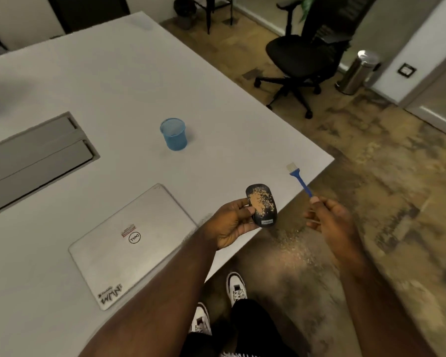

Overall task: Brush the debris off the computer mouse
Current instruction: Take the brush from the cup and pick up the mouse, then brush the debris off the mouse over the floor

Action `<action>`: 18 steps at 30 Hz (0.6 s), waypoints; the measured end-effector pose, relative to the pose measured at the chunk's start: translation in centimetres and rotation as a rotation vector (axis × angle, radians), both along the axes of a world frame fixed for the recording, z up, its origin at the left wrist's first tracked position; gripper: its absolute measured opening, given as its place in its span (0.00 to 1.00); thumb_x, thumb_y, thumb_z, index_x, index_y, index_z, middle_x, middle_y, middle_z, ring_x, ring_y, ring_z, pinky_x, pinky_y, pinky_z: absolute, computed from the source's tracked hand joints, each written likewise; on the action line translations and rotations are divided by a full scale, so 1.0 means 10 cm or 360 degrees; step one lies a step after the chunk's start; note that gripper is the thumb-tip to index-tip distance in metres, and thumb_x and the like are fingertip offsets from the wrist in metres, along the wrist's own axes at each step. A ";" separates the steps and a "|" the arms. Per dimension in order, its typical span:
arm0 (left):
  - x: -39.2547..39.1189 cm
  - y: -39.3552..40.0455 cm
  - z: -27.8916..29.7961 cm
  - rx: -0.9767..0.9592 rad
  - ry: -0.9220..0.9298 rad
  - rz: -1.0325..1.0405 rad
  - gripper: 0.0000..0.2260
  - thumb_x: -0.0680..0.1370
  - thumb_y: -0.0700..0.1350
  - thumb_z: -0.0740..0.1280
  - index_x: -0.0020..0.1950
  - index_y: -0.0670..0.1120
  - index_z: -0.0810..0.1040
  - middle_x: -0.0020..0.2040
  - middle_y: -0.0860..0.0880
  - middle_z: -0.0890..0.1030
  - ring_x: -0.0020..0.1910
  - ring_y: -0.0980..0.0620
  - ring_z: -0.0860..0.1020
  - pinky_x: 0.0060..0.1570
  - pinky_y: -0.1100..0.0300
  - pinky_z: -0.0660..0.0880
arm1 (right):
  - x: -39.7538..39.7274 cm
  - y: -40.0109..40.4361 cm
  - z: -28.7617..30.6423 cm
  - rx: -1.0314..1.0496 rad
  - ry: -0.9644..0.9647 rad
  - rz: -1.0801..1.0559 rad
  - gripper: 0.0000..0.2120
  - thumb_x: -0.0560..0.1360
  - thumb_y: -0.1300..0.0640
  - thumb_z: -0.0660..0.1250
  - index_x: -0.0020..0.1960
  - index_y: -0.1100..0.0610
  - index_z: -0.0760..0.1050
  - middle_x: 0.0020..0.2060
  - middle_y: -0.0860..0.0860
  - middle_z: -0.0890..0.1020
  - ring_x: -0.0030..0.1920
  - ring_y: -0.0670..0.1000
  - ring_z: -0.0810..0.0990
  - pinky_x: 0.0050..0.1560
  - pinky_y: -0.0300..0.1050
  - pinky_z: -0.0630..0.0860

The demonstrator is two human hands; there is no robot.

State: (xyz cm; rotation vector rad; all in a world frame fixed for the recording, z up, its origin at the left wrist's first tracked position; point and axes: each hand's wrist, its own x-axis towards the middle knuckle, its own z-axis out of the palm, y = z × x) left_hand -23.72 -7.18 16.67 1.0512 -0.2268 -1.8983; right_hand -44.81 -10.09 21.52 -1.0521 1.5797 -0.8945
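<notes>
My left hand [232,222] grips a black computer mouse [261,205] by its left side, holding it over the table's near edge. Tan, sawdust-like debris covers the mouse's top. My right hand [330,217] pinches the lower end of a small blue-handled brush [300,180], whose pale bristles point up and away. The brush is apart from the mouse, to its right. Similar tan debris is scattered on the floor [294,243] below the mouse.
A closed silver laptop [131,243] lies on the white table [113,73] to the left. A blue mesh cup [173,134] stands further back. A grey cable hatch [36,155] is set into the table. A black office chair [304,55] and steel bin [358,73] stand beyond.
</notes>
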 end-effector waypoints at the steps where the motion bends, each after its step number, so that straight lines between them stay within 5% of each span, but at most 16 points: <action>1: -0.07 0.04 0.03 -0.0015 -0.0022 -0.0058 0.18 0.80 0.32 0.56 0.71 0.34 0.67 0.66 0.34 0.74 0.64 0.39 0.74 0.63 0.46 0.73 | -0.10 0.11 0.05 -0.0028 -0.0005 -0.0054 0.06 0.79 0.54 0.65 0.50 0.53 0.80 0.38 0.52 0.82 0.39 0.48 0.81 0.40 0.43 0.79; 7: -0.52 0.17 0.11 -0.0061 -0.0018 -0.0218 0.17 0.80 0.32 0.57 0.70 0.35 0.69 0.65 0.35 0.75 0.63 0.40 0.75 0.64 0.45 0.72 | -0.63 0.57 0.22 -0.0143 -0.0068 -0.0209 0.04 0.77 0.59 0.68 0.45 0.55 0.81 0.30 0.50 0.78 0.29 0.44 0.76 0.31 0.36 0.77; 12: -0.89 0.12 0.16 -0.0101 0.0006 -0.0291 0.13 0.80 0.32 0.57 0.61 0.38 0.75 0.59 0.41 0.81 0.52 0.46 0.83 0.55 0.52 0.79 | -1.06 0.74 0.20 -0.0167 0.0136 -0.0065 0.07 0.76 0.58 0.70 0.40 0.54 0.82 0.26 0.50 0.74 0.30 0.51 0.71 0.34 0.45 0.71; 18: -1.41 -0.05 0.19 -0.0082 -0.0012 -0.0313 0.13 0.80 0.31 0.57 0.60 0.38 0.76 0.56 0.42 0.82 0.50 0.47 0.84 0.53 0.53 0.80 | -1.49 0.71 0.19 -0.0178 0.0313 0.0083 0.07 0.75 0.60 0.70 0.38 0.54 0.82 0.19 0.43 0.69 0.19 0.42 0.62 0.20 0.33 0.59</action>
